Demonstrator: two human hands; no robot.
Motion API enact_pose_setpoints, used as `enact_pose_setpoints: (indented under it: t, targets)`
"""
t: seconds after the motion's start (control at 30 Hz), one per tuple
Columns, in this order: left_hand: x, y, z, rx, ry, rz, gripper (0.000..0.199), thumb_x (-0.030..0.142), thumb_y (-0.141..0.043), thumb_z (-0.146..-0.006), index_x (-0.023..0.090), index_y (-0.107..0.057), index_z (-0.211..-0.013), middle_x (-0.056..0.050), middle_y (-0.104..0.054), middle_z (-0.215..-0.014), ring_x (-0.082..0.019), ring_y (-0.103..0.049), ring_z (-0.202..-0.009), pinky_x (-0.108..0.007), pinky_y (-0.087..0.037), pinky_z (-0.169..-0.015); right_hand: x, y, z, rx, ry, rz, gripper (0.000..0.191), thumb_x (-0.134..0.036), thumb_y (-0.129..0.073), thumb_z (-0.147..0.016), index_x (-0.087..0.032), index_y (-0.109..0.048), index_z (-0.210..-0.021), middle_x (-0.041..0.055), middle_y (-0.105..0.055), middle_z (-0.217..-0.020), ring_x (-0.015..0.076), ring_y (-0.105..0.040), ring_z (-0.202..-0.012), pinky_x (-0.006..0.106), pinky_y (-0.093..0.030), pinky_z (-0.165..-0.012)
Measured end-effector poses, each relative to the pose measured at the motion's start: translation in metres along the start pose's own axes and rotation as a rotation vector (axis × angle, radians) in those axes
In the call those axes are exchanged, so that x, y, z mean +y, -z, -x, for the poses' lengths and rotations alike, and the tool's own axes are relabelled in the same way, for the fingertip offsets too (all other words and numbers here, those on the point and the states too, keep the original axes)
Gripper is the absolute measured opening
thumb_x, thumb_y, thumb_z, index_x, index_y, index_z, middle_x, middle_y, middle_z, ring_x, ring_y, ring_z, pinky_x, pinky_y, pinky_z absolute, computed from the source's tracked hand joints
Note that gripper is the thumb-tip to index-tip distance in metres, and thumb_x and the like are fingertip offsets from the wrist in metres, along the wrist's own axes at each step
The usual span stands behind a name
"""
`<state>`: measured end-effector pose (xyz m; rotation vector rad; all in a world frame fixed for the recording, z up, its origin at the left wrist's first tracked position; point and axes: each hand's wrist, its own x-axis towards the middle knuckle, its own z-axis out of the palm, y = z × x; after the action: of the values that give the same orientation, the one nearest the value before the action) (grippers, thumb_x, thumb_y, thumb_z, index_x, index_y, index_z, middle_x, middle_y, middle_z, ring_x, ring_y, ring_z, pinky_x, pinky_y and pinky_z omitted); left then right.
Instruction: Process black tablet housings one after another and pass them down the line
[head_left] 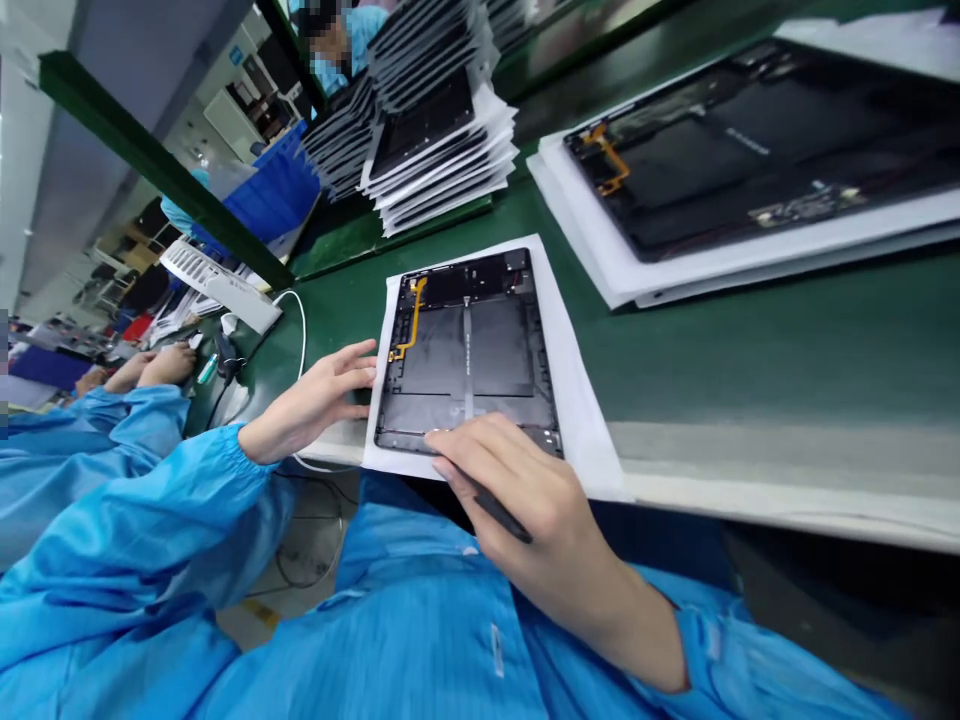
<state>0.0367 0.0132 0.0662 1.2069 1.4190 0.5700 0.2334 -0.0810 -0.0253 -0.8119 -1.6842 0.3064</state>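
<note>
In front of me, an opened black tablet housing (499, 345) lies on a white sheet (585, 425). An orange flex cable (415, 318) runs along its left side, and a pale strip goes down its middle. My left hand (322, 392) is at the left edge of the sheet, fingers stretched out and apart, holding nothing. Over the housing's near edge, my right hand (517, 480) grips a slim black tool (501, 515). The tool's back end sticks out below the palm; its working tip is hidden or too small to make out.
Larger in view at the right, another housing (712, 160) rests on white sheets. A tall stack of housings and sheets (442, 170) stands at the back. At the left are a white slotted strip (221, 285), a white cable (304, 335) and a co-worker's hands (166, 365).
</note>
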Motion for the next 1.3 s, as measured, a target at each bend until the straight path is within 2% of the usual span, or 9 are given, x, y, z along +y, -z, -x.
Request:
enact_pose_setpoints:
  t: [0.13,0.2,0.37,0.5,0.87,0.97,1.03,1.13,1.3]
  targets:
    - [-0.002,0.004,0.003,0.042,-0.107,-0.192,0.057,0.029,-0.074,-0.085,0.022,-0.054,-0.138,-0.009,-0.062,-0.129,-0.019,-0.064,-0.106,-0.029,-0.059,-0.082,0.000,-0.001,0.000,0.028,0.023,0.032,0.018,-0.009,-0.049,-0.099,-0.008,-0.067,-0.102,0.0100,-0.069,-0.085,0.0206,-0.061,-0.080,0.033,-0.053,-0.068]
    - [-0.006,0.009,0.007,0.058,-0.171,-0.359,0.045,0.034,-0.076,-0.084,0.020,-0.062,-0.125,-0.005,-0.067,-0.109,-0.014,-0.065,-0.092,-0.023,-0.056,-0.077,0.002,-0.002,0.001,0.049,0.057,0.065,0.020,-0.010,-0.048,-0.100,-0.006,-0.068,-0.102,0.0105,-0.069,-0.085,0.0209,-0.062,-0.080,0.033,-0.055,-0.069]
    - [-0.017,0.019,0.020,-0.003,-0.063,-0.538,0.040,0.051,-0.079,-0.078,0.013,-0.066,-0.081,0.000,-0.061,-0.063,-0.009,-0.054,-0.052,-0.020,-0.044,-0.051,0.011,-0.012,0.015,0.171,0.291,0.147,0.015,-0.015,-0.059,-0.097,-0.006,-0.070,-0.102,0.0084,-0.072,-0.084,0.0219,-0.067,-0.085,0.037,-0.058,-0.084]
    - [-0.020,0.015,0.030,0.010,-0.014,-0.585,0.046,0.057,-0.077,-0.079,0.014,-0.063,-0.078,0.001,-0.060,-0.064,-0.008,-0.053,-0.052,-0.019,-0.042,-0.051,0.016,-0.024,0.032,0.181,0.394,0.196,0.015,-0.018,-0.066,-0.093,-0.007,-0.072,-0.104,0.0066,-0.073,-0.087,0.0205,-0.069,-0.086,0.039,-0.057,-0.095]
    - [-0.015,0.005,0.035,0.081,0.013,-0.605,0.038,0.052,-0.076,-0.084,0.016,-0.064,-0.080,0.001,-0.058,-0.064,-0.010,-0.054,-0.056,-0.021,-0.044,-0.054,0.008,-0.025,0.039,0.145,0.265,0.232,0.015,-0.019,-0.058,-0.099,-0.019,-0.073,-0.101,0.0027,-0.076,-0.092,0.0181,-0.071,-0.093,0.035,-0.059,-0.099]
    - [-0.018,0.002,0.039,0.137,-0.038,-0.576,0.036,0.048,-0.075,-0.086,0.019,-0.065,-0.103,-0.001,-0.065,-0.081,-0.011,-0.059,-0.064,-0.023,-0.051,-0.063,0.004,-0.028,0.043,0.153,0.205,0.187,0.015,-0.018,-0.057,-0.099,-0.017,-0.072,-0.104,0.0045,-0.076,-0.093,0.0191,-0.071,-0.095,0.037,-0.059,-0.100]
    - [-0.015,-0.002,0.043,0.194,-0.101,-0.535,0.045,0.043,-0.075,-0.088,0.023,-0.060,-0.125,-0.006,-0.068,-0.117,-0.015,-0.067,-0.087,-0.026,-0.056,-0.080,0.004,-0.030,0.044,0.166,0.207,0.169,0.014,-0.017,-0.059,-0.098,-0.016,-0.072,-0.104,0.0047,-0.076,-0.091,0.0190,-0.071,-0.093,0.037,-0.058,-0.100]
    - [-0.003,-0.011,0.044,0.217,-0.088,-0.367,0.064,0.035,-0.076,-0.087,0.031,-0.049,-0.145,-0.007,-0.042,-0.159,-0.025,-0.056,-0.130,-0.034,-0.053,-0.103,0.008,-0.029,0.043,0.165,0.241,0.177,0.015,-0.017,-0.059,-0.098,-0.014,-0.072,-0.104,0.0054,-0.076,-0.092,0.0194,-0.071,-0.093,0.036,-0.059,-0.099]
    - [0.006,-0.015,0.031,0.170,0.093,-0.080,0.066,0.029,-0.076,-0.085,0.029,-0.050,-0.145,-0.010,-0.041,-0.159,-0.024,-0.062,-0.119,-0.036,-0.059,-0.091,0.013,-0.022,0.035,0.156,0.342,0.182,0.017,-0.013,-0.056,-0.098,-0.009,-0.073,-0.103,0.0063,-0.077,-0.088,0.0187,-0.072,-0.085,0.036,-0.060,-0.098]
